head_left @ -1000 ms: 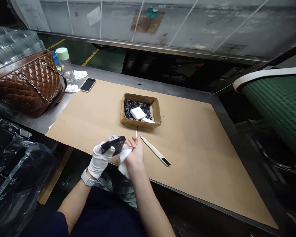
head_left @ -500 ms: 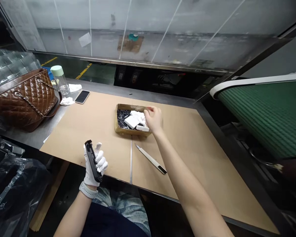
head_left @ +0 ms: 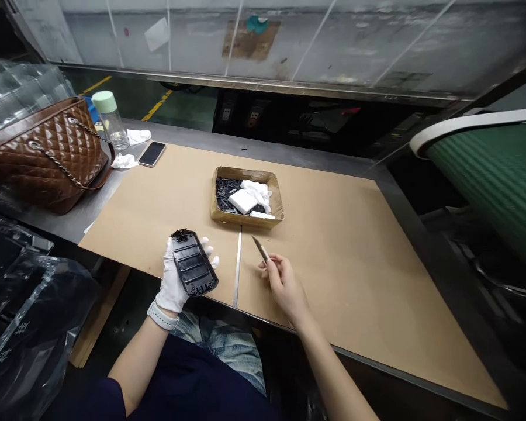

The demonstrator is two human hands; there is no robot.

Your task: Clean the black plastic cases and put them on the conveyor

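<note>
My left hand (head_left: 172,286), in a white glove, holds a black plastic casing (head_left: 195,263) over the table's front edge. The casing is tilted, its ribbed inner side facing up. Bare and ungloved, my right hand (head_left: 286,287) grips a slim trimming knife (head_left: 262,251) between thumb and fingers, its dark pointed tip toward the box. Most of the knife's handle is hidden by the hand. Beyond both hands stands a shallow cardboard box (head_left: 225,220) with small black plastic scraps (head_left: 224,196), a white block (head_left: 242,201) and a crumpled white cloth (head_left: 261,192) inside.
Brown cardboard sheets (head_left: 342,257) cover the table. At the left are a brown quilted handbag (head_left: 48,155), a phone (head_left: 152,154), a bottle (head_left: 113,123) and crumpled tissues (head_left: 125,161). A green conveyor belt (head_left: 491,175) runs at the right. Black plastic bags (head_left: 39,327) lie lower left.
My right hand has come back from the box and picked the knife up off the table. My left hand has turned the casing from edge-on to inner side up. The view has shifted slightly.
</note>
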